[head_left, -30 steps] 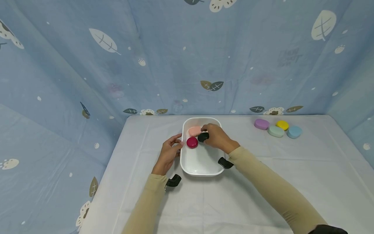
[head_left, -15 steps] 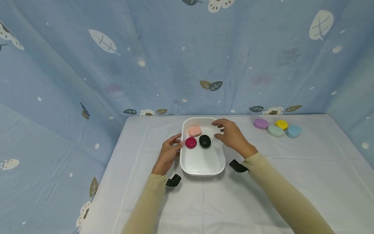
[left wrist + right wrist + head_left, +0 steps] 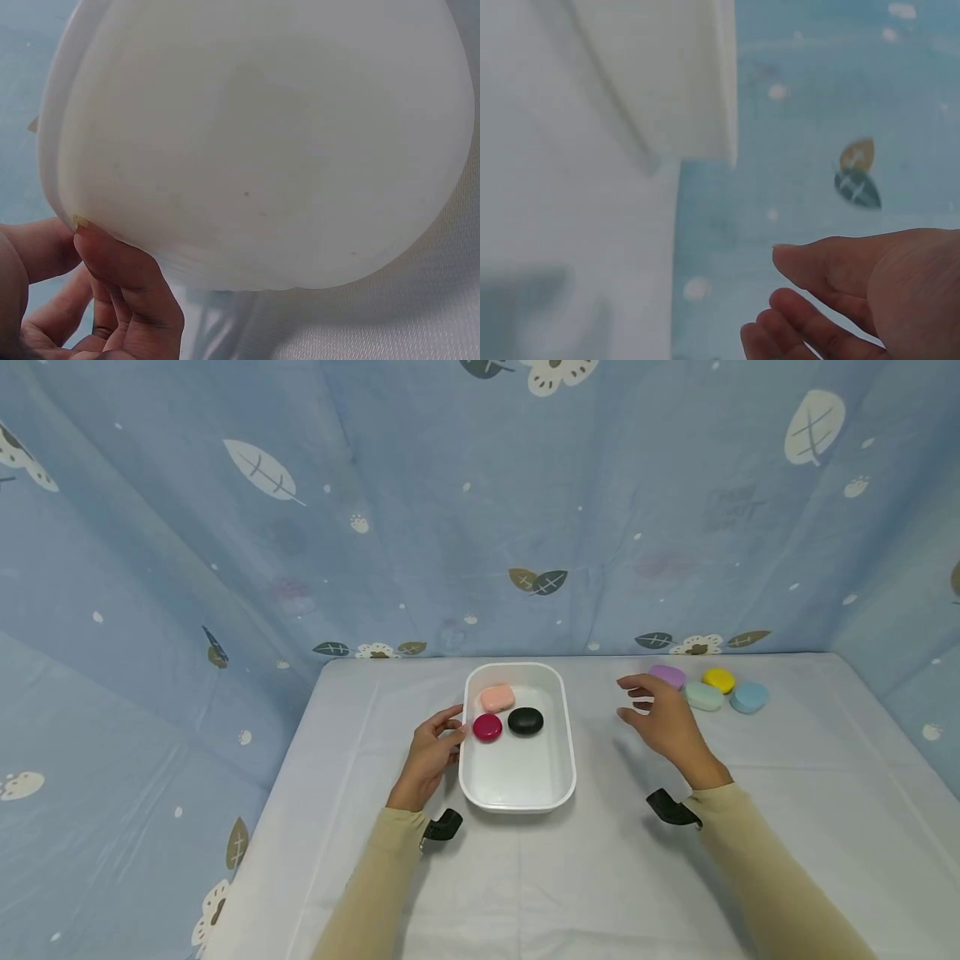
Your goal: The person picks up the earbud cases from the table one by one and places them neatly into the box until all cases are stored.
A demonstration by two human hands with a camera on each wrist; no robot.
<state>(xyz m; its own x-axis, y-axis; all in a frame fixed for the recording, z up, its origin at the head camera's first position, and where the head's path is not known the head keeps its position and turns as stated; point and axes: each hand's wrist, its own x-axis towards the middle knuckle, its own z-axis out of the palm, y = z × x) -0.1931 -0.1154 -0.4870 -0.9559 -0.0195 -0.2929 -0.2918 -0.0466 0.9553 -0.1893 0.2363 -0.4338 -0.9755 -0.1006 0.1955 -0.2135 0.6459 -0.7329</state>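
A white tray sits on the table with a pink soap bar, a round red soap and a black oval soap in its far half. My left hand holds the tray's left side, its thumb at the rim; in the left wrist view its fingertips meet the tray's edge. My right hand is over the table right of the tray, fingers loosely bent and holding nothing. Close behind it lies a purple soap, partly covered, with a mint green soap beside it.
A yellow soap and a blue soap lie right of the mint one on the white tablecloth. A blue leaf-print curtain hangs behind the table and along both sides.
My right hand has let go of the black soap in the tray, which now lies flat, and has moved right, over to the other soaps. My left hand has stayed at the tray.
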